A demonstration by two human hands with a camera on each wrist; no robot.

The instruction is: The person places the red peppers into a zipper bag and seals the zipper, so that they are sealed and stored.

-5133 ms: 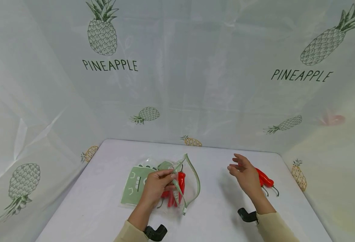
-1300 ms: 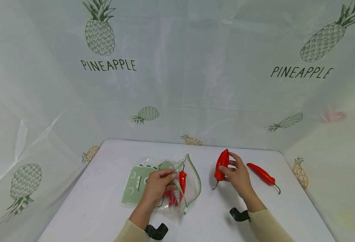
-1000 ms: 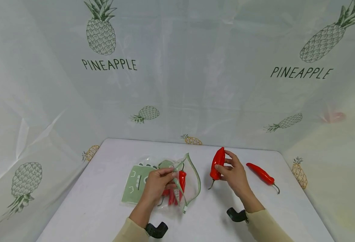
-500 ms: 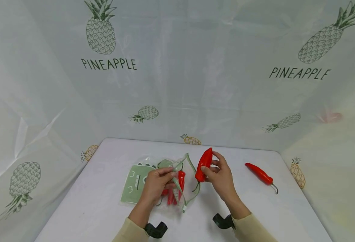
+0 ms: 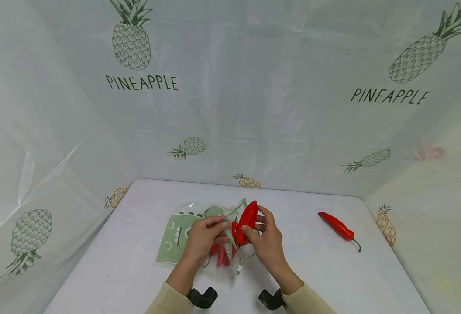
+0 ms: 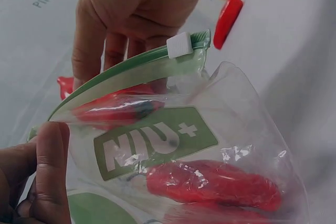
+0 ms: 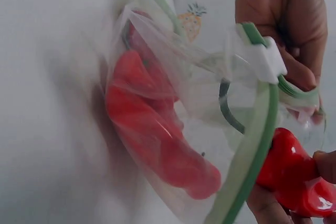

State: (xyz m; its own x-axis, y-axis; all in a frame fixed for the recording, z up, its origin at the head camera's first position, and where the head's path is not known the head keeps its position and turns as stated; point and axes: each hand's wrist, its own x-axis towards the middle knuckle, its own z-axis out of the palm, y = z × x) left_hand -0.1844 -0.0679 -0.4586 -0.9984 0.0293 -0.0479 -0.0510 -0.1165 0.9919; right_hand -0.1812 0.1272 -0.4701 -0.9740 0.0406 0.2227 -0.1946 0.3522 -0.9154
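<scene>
My left hand point(image 5: 201, 240) pinches the green-edged rim of a clear zip bag point(image 5: 170, 246) with a green cartoon print. Several red chili peppers point(image 6: 210, 182) lie inside; the left wrist view shows them through the plastic. A white slider point(image 6: 179, 45) sits at one end of the zip edge. In my right hand point(image 5: 269, 246) is another red chili pepper point(image 5: 248, 223), gripped between thumb and fingers at the bag's mouth with its tip up. Its stem point(image 7: 229, 108) shows behind the green zip edge in the right wrist view. The bag's far rim is partly hidden by this pepper.
One loose red chili pepper point(image 5: 336, 225) lies on the right part of the white table point(image 5: 108, 266). A whitish curtain point(image 5: 254, 109) printed with pineapples hangs behind the table and at both sides.
My right hand picked up one of two peppers on the right and carried it left to the bag's mouth. The left hand keeps its pinch on the rim, nearly still.
</scene>
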